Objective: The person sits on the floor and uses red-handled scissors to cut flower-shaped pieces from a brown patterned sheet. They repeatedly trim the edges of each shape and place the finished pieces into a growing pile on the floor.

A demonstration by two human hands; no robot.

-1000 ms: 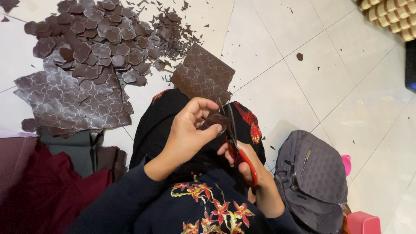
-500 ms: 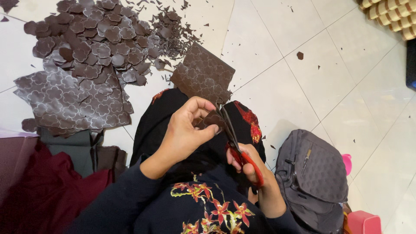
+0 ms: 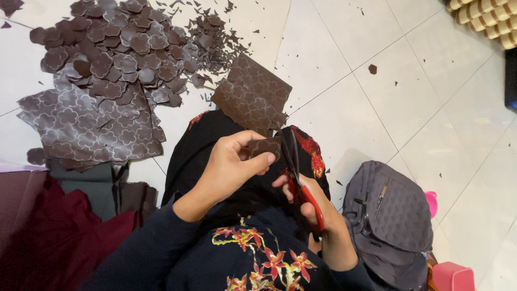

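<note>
Brown patterned sheet (image 3: 252, 96) sits centre frame, stretching up from the person's lap onto the white tiled floor (image 3: 409, 102). The left hand (image 3: 229, 167) pinches its lower edge between thumb and fingers — a firm grasp. Just right of it, the right hand (image 3: 312, 202) is closed through the handles of the red-handled scissors (image 3: 295, 167), blades pointing up and meeting the sheet's edge beside the left thumb. Upper left of the frame, a heap of cut-out flower shapes (image 3: 116, 51) lies on a larger patterned brown sheet (image 3: 89, 129), tiny offcuts scattered near it. Lower right — a grey backpack (image 3: 390, 223), with dark red cloth (image 3: 51, 237) at lower left.
</note>
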